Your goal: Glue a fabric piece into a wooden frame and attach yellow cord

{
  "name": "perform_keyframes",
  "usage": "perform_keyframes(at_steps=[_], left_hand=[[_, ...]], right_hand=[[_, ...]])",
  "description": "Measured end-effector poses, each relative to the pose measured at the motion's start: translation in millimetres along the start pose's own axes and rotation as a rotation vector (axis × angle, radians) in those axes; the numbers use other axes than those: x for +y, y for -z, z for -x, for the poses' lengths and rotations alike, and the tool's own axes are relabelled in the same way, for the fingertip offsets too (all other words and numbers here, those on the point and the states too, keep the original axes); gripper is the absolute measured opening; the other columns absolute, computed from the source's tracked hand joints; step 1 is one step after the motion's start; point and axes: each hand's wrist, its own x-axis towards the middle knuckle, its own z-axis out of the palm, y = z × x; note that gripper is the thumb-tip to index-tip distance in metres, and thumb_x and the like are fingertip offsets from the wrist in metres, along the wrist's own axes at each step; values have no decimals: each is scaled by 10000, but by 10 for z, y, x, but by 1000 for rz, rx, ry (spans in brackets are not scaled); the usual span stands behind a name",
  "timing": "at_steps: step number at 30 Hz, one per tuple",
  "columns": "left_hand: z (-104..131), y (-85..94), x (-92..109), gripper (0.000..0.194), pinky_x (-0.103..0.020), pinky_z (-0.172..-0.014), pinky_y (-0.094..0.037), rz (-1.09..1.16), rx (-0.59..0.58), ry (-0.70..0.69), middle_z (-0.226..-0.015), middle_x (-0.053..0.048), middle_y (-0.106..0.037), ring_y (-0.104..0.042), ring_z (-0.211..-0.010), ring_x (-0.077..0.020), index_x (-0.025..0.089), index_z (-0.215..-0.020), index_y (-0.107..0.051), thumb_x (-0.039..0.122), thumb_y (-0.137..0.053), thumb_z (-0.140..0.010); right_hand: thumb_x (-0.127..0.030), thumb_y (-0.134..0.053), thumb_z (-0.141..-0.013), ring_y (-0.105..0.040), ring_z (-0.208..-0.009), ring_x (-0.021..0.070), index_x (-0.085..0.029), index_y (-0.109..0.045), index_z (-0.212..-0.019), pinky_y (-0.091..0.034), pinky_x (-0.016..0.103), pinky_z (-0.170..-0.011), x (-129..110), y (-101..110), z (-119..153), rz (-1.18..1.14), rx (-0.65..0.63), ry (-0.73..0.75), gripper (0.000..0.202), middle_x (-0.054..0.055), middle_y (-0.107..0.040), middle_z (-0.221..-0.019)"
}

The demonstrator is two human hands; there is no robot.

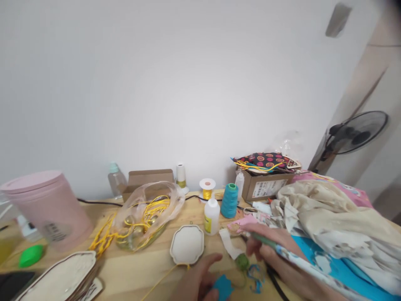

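At the bottom middle, my left hand [200, 279] pinches a small blue scalloped piece [223, 287], with one finger stretched out above it. My right hand [278, 253] is closed around a long pen-like stick [308, 267], pale with a blue pattern and greenish near its end; motion blur hides its exact kind. A cream plaque with a scalloped edge [187, 244] lies just beyond my left hand, a yellow cord at its lower edge. Between my hands are a green ball of thread [242, 262], a white strip [229, 244] and blue scraps [256, 279].
Behind stand a white bottle [212, 217], a teal thread cone [229, 201] and a yellow spool [207, 192]. Leftward are a bag of yellow cords [150, 217], stacked cream plaques [59, 278] and a pink bin [50, 213]. Crumpled cloth [328, 213] and a cardboard box [263, 184] occupy the right.
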Motion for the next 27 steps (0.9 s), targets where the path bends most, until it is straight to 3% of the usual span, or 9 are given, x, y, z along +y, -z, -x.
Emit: perform_keyframes(at_steps=[2,4,8,14,19,24,27], left_hand=[[26,-22,54,484,-196,-542,-363,70,-5,23,-759,-6,-591,-522,-623,-105,184,-1223,-301,242,-430,-760],[65,-20,151,475,-223,-609,-395,-7,11,56,-842,-23,-606,-546,-712,-132,207,-1213,-332,206,-426,-747],[136,32,266,452,-284,-841,-343,-268,66,9,-1116,-13,-550,-483,-987,-182,282,-1147,-448,187,-466,-705],[175,57,197,493,-300,-775,-378,-366,138,133,-1041,-36,-574,-522,-883,-193,271,-1185,-405,210,-460,-699],[198,29,275,424,-286,-737,-384,-374,135,113,-953,-23,-596,-528,-833,-181,288,-1140,-434,254,-460,-718],[195,-8,333,383,-284,-693,-390,-449,36,136,-886,-27,-623,-545,-789,-184,278,-1109,-469,231,-421,-732],[195,1,326,439,-281,-667,-377,-506,29,122,-908,-29,-619,-542,-775,-194,286,-1143,-437,275,-470,-705]], right_hand=[[-523,-379,-780,-554,-527,145,-252,-545,-1024,-443,243,-502,-91,-207,97,-247,-109,-115,400,23,-623,-623],[-525,-387,-777,-555,-525,144,-236,-560,-982,-439,245,-506,-83,-385,149,-418,-194,-236,395,17,-596,-585],[-457,-354,-822,-543,-521,134,-203,-556,-915,-427,252,-554,80,-530,124,-471,-200,-337,338,-10,-569,-528],[-400,-370,-830,-561,-732,166,-216,-571,-931,-396,303,-763,160,-366,27,-156,-79,-245,291,3,-624,-669],[-426,-386,-808,-528,-597,149,-203,-618,-833,-422,244,-569,-11,-219,5,-145,-11,-255,323,3,-572,-598],[-380,-459,-789,-451,-493,105,-198,-555,-781,-370,206,-473,-156,-53,35,-202,82,-276,206,-25,-499,-552],[-350,-472,-787,-400,-426,69,-186,-488,-730,-334,185,-434,-136,-80,73,-342,31,-341,175,-55,-455,-509]])
